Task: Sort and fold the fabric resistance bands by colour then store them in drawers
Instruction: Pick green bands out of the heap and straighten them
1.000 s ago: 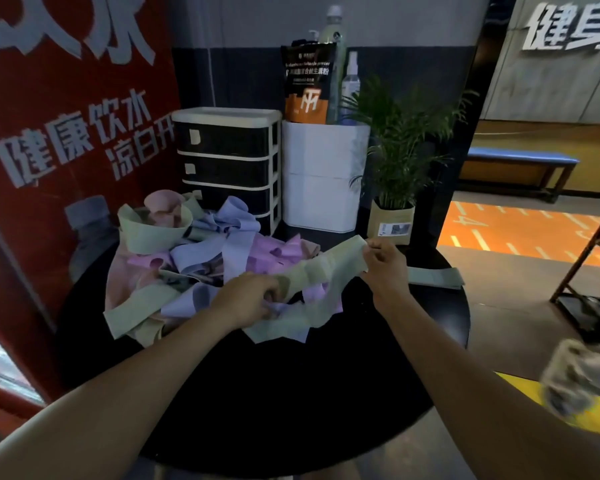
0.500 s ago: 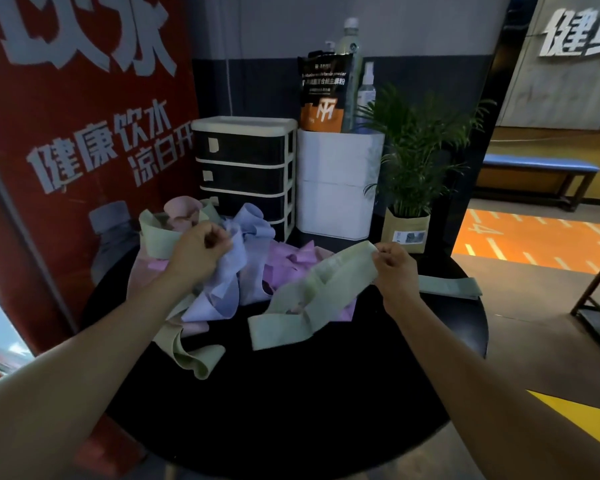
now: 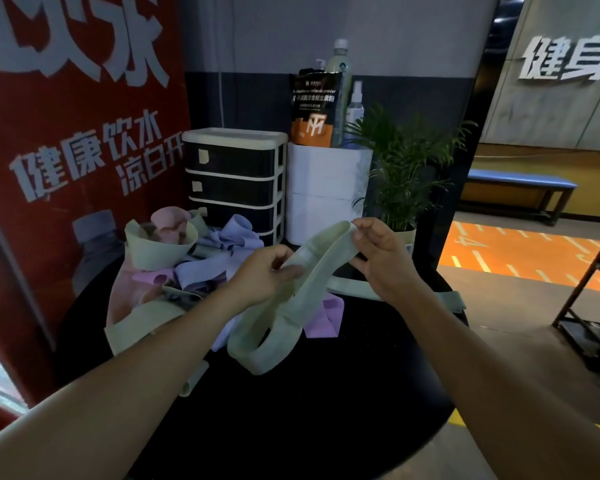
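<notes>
A pale green fabric band (image 3: 302, 299) hangs as a loop above the round black table (image 3: 319, 410). My right hand (image 3: 385, 258) pinches its upper end, and my left hand (image 3: 267, 275) grips it a little lower on the left. A heap of bands (image 3: 201, 268) in green, lilac, pink and purple lies at the table's back left. Another green band (image 3: 347, 287) lies flat behind my hands. The dark drawer unit (image 3: 234, 181) with a white frame stands behind the heap, all drawers pushed in.
A white box (image 3: 326, 192) with a pouch and bottles on top stands right of the drawers. A potted plant (image 3: 402, 171) sits at the table's back right. A red poster wall (image 3: 66, 150) is close on the left. A metal rack (image 3: 589, 306) stands at right.
My left hand left the heap at the left and came to the green band. Both hands have raised that band off the table, so it now hangs as a loop.
</notes>
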`<action>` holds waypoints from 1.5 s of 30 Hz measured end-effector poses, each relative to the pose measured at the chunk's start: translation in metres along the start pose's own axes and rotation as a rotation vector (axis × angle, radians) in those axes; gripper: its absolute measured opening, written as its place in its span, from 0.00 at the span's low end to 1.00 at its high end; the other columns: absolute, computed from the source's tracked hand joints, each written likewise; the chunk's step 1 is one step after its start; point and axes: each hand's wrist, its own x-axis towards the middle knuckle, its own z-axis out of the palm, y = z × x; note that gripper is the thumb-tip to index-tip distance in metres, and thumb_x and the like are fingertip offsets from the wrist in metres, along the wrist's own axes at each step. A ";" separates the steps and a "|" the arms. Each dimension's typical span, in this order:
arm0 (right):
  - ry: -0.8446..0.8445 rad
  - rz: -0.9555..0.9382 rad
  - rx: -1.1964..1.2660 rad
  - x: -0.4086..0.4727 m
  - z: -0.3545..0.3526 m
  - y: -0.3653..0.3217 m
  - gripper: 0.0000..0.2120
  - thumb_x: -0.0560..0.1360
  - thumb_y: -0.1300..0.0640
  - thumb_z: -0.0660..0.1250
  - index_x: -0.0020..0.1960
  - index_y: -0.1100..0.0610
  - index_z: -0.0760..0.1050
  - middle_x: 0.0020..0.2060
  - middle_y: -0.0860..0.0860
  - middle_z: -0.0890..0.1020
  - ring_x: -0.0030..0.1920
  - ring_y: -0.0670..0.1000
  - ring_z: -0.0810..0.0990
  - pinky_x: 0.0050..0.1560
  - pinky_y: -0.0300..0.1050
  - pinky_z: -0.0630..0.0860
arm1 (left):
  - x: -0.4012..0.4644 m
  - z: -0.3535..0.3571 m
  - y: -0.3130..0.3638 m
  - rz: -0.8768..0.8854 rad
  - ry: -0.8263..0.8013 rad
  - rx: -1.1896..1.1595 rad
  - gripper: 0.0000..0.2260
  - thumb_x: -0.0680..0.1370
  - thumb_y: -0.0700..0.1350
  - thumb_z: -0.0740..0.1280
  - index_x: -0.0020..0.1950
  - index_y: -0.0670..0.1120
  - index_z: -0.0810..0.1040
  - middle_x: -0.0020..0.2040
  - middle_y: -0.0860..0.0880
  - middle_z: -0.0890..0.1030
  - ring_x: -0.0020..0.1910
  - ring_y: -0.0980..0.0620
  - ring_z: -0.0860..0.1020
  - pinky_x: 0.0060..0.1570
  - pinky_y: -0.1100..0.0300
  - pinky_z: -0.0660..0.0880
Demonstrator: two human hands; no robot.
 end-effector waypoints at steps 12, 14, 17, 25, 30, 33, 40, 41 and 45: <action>-0.172 0.197 -0.300 -0.006 0.022 0.021 0.09 0.79 0.57 0.62 0.50 0.57 0.80 0.43 0.57 0.79 0.42 0.52 0.74 0.46 0.47 0.72 | 0.004 -0.014 0.033 -0.073 0.103 -0.552 0.09 0.80 0.44 0.60 0.42 0.44 0.76 0.36 0.50 0.78 0.33 0.59 0.76 0.37 0.66 0.74; -0.266 0.157 -0.411 -0.010 0.030 0.023 0.06 0.76 0.55 0.67 0.49 0.56 0.80 0.45 0.60 0.81 0.45 0.52 0.76 0.52 0.52 0.75 | 0.005 -0.014 0.035 -0.094 0.126 -0.597 0.09 0.80 0.43 0.59 0.43 0.44 0.76 0.32 0.54 0.79 0.32 0.60 0.76 0.34 0.69 0.74; -0.339 0.103 -0.650 -0.019 0.037 0.026 0.03 0.71 0.60 0.71 0.45 0.55 0.80 0.44 0.55 0.82 0.44 0.49 0.77 0.50 0.45 0.73 | 0.002 -0.016 0.034 -0.129 0.148 -0.657 0.09 0.80 0.43 0.59 0.44 0.45 0.77 0.35 0.52 0.80 0.36 0.58 0.76 0.40 0.65 0.75; -0.181 0.268 -0.899 -0.024 0.019 0.050 0.11 0.73 0.64 0.68 0.32 0.59 0.71 0.27 0.50 0.70 0.31 0.46 0.67 0.29 0.34 0.62 | -0.009 -0.046 0.017 -0.228 0.426 -0.864 0.08 0.80 0.44 0.61 0.44 0.45 0.76 0.39 0.49 0.78 0.40 0.54 0.75 0.46 0.60 0.73; -0.084 0.310 -0.439 -0.022 0.012 0.037 0.09 0.77 0.67 0.61 0.39 0.62 0.72 0.35 0.44 0.75 0.30 0.39 0.75 0.29 0.32 0.70 | -0.018 -0.056 0.006 -0.282 0.529 -0.782 0.11 0.82 0.43 0.57 0.43 0.46 0.76 0.29 0.54 0.81 0.29 0.60 0.78 0.33 0.67 0.75; -0.239 0.187 -0.700 -0.020 0.005 0.031 0.07 0.73 0.72 0.63 0.42 0.62 0.75 0.37 0.45 0.78 0.36 0.41 0.78 0.35 0.35 0.74 | -0.021 -0.059 0.000 -0.318 0.587 -0.793 0.12 0.82 0.43 0.57 0.41 0.47 0.75 0.33 0.52 0.81 0.34 0.57 0.77 0.37 0.64 0.73; -0.109 0.247 -1.255 -0.024 -0.010 0.050 0.07 0.73 0.59 0.65 0.38 0.59 0.75 0.37 0.57 0.79 0.40 0.57 0.79 0.39 0.46 0.74 | -0.026 -0.059 -0.011 -0.392 0.648 -0.848 0.17 0.80 0.40 0.59 0.32 0.47 0.75 0.23 0.54 0.77 0.26 0.57 0.75 0.38 0.62 0.71; -0.041 0.307 -1.092 -0.024 -0.013 0.051 0.11 0.74 0.59 0.66 0.33 0.59 0.73 0.32 0.56 0.78 0.34 0.56 0.79 0.37 0.47 0.75 | -0.026 -0.058 -0.013 -0.402 0.654 -0.837 0.18 0.80 0.40 0.59 0.29 0.47 0.74 0.20 0.54 0.75 0.23 0.58 0.74 0.37 0.62 0.70; 0.036 0.510 -0.227 -0.026 -0.017 0.034 0.14 0.78 0.66 0.62 0.35 0.59 0.75 0.29 0.53 0.78 0.30 0.48 0.77 0.30 0.37 0.77 | -0.028 -0.060 -0.017 -0.484 0.680 -0.792 0.13 0.80 0.41 0.60 0.35 0.46 0.71 0.20 0.53 0.75 0.32 0.55 0.73 0.40 0.60 0.71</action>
